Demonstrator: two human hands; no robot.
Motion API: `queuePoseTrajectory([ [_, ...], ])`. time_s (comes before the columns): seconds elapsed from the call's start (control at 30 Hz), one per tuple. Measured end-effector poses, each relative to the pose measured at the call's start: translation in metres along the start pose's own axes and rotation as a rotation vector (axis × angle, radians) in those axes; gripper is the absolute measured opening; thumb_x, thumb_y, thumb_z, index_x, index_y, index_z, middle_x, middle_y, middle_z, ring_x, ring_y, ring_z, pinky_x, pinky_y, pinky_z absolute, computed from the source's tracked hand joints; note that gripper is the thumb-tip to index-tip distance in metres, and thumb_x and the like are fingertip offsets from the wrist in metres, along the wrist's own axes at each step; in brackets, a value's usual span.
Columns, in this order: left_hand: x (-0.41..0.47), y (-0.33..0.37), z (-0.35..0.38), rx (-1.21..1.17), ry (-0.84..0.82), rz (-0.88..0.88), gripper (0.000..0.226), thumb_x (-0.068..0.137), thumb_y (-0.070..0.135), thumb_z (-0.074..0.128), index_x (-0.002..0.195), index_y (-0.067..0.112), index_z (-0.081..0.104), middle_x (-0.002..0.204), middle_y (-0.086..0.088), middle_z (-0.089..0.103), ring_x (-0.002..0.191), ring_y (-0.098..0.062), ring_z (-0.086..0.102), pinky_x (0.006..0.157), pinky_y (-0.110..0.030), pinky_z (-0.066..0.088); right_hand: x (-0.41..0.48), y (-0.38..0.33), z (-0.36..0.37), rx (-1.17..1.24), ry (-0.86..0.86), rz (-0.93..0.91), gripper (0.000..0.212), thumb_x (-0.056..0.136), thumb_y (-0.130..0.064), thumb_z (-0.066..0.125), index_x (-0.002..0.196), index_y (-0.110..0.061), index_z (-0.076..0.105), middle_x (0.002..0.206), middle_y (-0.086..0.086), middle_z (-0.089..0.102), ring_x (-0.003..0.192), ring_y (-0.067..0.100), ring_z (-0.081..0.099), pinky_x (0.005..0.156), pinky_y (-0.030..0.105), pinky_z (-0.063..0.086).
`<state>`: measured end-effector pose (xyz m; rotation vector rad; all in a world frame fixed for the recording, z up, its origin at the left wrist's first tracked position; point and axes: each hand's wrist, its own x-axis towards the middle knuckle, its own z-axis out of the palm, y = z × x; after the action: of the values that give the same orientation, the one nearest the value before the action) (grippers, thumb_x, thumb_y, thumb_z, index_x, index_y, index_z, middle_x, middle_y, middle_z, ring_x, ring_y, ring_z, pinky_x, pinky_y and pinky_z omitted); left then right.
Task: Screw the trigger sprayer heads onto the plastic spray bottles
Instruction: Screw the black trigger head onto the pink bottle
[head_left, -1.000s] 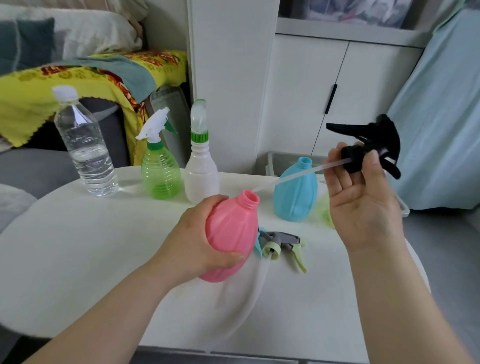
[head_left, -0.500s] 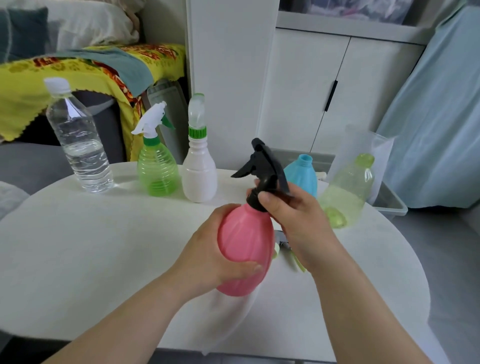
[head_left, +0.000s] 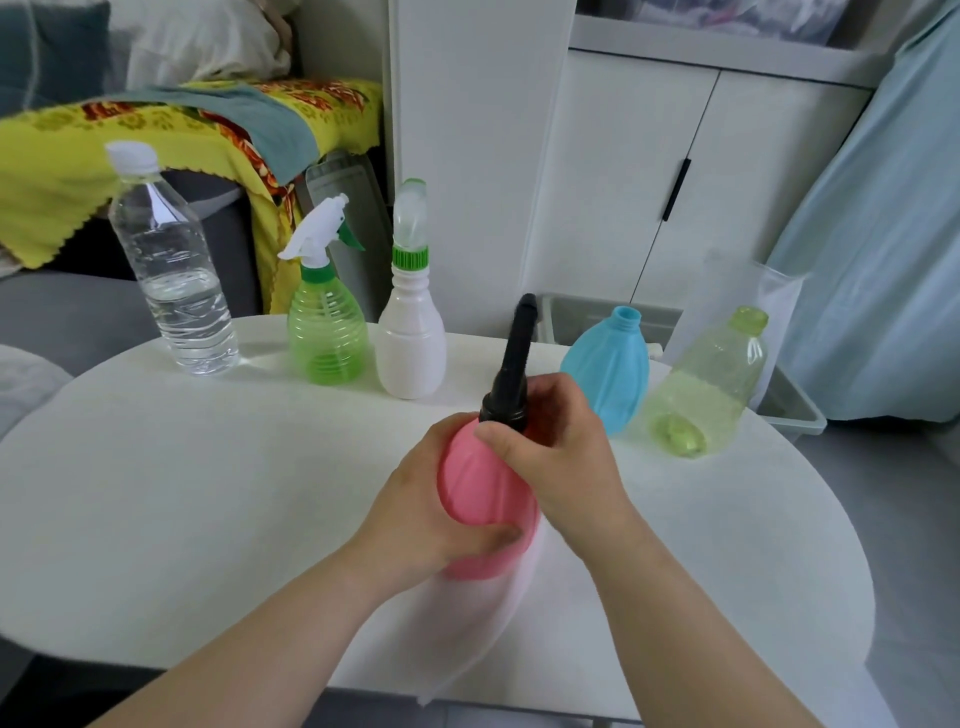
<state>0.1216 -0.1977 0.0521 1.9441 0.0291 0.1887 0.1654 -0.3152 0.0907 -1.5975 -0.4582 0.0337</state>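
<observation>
Head cam: person at a round white table, both hands up front near the table's middle. Left hand is wrapped around the belly of the pink bottle, fingers closed on it, thumb across the lower front. Bottle is tilted, neck pointing away and slightly right; can't tell if its base touches the table. Right hand is closed around the collar of the black sprayer head, which sits on the pink bottle's neck and sticks up and away from the hands. Can't tell how far the collar is threaded on.

Just right of the hands: blue bottle, neck open, no head on it. Beside that, a clear yellow-green bottle, leaning, also headless. Back left row, all upright: water bottle with white cap, green spray bottle with a white trigger head fitted, white bottle with a green collar and clear cap. Grey bin sits behind the table's right edge.
</observation>
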Motion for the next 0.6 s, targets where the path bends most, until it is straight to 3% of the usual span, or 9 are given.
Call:
queuePoseTrajectory([
  [0.1,-0.002,0.0,0.0,0.008,-0.012,0.001,0.075,0.033,0.044,0.073,0.086,0.075,0.03,0.089,0.052,0.049,0.088,0.03,0.042,0.061,0.006,0.035,-0.001,0.001,0.003,-0.034,-0.04,-0.013,0.032,0.072,-0.011,0.07,0.086,-0.029,0.048,0.08,-0.015,0.057,0.071,-0.012,0.054,0.071,0.007,0.045],
  [0.23,-0.002,0.001,-0.002,0.007,-0.042,0.006,0.075,0.034,0.043,0.072,0.087,0.075,0.03,0.09,0.057,0.045,0.087,0.029,0.044,0.059,0.006,0.037,-0.002,-0.003,-0.004,-0.047,-0.274,0.011,0.032,0.081,-0.012,0.06,0.093,-0.039,0.049,0.089,-0.025,0.057,0.085,-0.018,0.053,0.08,0.002,0.041],
  [0.37,-0.002,-0.004,-0.003,0.004,-0.032,-0.005,0.076,0.034,0.041,0.074,0.087,0.075,0.031,0.09,0.036,0.057,0.084,0.026,0.048,0.057,0.004,0.038,-0.003,-0.005,-0.011,0.03,-0.351,0.052,0.03,0.086,-0.01,0.053,0.097,-0.038,0.052,0.101,-0.018,0.061,0.093,-0.012,0.056,0.086,0.007,0.043],
  [0.47,-0.001,-0.005,-0.003,0.003,-0.041,-0.01,0.077,0.031,0.046,0.073,0.089,0.074,0.03,0.098,0.032,0.053,0.087,0.024,0.048,0.06,0.002,0.04,-0.004,-0.003,-0.011,0.023,-0.279,0.056,0.025,0.081,-0.008,0.06,0.093,-0.03,0.058,0.093,-0.015,0.064,0.091,-0.004,0.059,0.087,0.017,0.047],
  [0.6,-0.002,-0.003,-0.003,-0.039,-0.057,0.01,0.079,0.032,0.045,0.073,0.092,0.074,0.032,0.097,0.041,0.057,0.091,0.024,0.049,0.063,0.003,0.04,-0.005,0.003,0.002,-0.048,-0.061,0.031,0.026,0.07,-0.014,0.072,0.074,-0.033,0.056,0.072,-0.019,0.061,0.069,-0.014,0.057,0.065,0.003,0.043],
])
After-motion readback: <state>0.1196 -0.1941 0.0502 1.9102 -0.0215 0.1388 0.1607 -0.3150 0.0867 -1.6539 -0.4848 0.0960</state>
